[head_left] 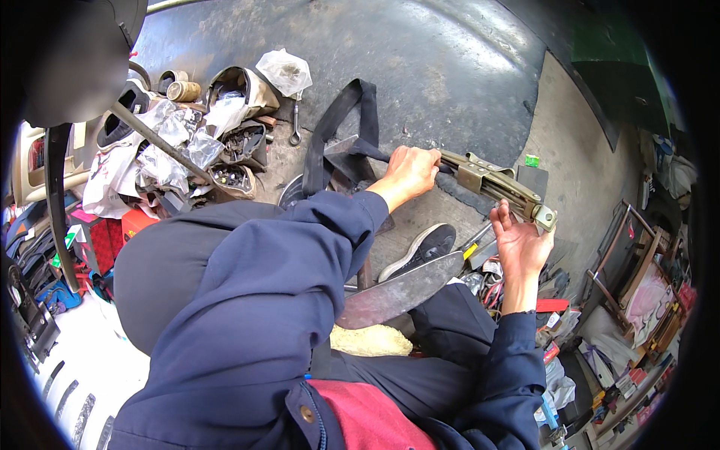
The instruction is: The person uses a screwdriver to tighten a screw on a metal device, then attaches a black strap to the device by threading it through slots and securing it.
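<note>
Person seated low over a concrete floor (450, 67), navy sleeves, both arms reaching toward the far right.

Left hand (409, 174): fingers wrapped tight around the near end of a long metal lever tool (491, 184), olive-tan and jointed, just where a black strap (341, 120) meets it. The strap loops away to the far left across the floor. Whether the strap end is pinched under the fingers or only lies beside them, I cannot tell.

Right hand (519, 244): palm up, fingers apart and lightly curled, holding nothing. The fingertips touch or nearly touch the underside of the tool's right end, by its square metal tip (546, 218).

The tool lies slantwise, raised off the floor between the 2 hands.

Step in hand, as I judge it: the strap is being worked through or gripped in the lever tool, 1 hand steadying, the other supporting the free end. The next move would call for the right hand to close on the lever arm, with the left kept firm so the strap does not slip.

Nearby: a broad worn blade (401, 292) across the lap, a black shoe (420, 251), clutter of plastic bags (161, 146) and a spanner (295, 129) at far left.
</note>
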A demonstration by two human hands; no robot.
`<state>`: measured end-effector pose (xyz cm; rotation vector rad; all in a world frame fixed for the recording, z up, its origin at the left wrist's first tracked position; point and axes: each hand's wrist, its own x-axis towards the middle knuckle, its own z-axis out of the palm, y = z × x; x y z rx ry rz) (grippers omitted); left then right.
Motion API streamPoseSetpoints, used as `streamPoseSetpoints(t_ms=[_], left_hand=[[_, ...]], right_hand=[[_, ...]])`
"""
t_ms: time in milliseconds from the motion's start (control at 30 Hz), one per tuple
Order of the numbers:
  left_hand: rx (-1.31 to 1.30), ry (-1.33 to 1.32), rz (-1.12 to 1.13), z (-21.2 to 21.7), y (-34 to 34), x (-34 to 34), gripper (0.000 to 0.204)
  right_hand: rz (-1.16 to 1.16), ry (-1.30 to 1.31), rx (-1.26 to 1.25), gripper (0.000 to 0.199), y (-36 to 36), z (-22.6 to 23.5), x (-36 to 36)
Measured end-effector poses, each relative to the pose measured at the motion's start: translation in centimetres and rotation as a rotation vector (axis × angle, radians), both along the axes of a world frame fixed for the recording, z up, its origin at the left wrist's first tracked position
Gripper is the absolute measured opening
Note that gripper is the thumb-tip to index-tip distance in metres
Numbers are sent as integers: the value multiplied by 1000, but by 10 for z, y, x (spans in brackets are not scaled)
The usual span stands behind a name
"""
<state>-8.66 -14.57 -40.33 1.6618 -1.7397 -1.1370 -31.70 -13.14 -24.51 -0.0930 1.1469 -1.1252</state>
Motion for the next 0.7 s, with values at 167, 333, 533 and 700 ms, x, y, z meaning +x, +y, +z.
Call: streamPoseSetpoints(t_ms=[167,333,533,700], left_hand=[[-166,-69,-66,-9,-3,-5,8],[-188,-124,-115,-18,-2,-10,10],[-165,63,-78,-27,0,-13,11],[-20,199,63,-22,1,-8,14]], right_hand=[[-10,22,0,69,1,2,4],[-10,18,-3,69,0,3,7],[-3,0,-1,68,0,5,11],[1,-3,-2,68,-1,5,13]])
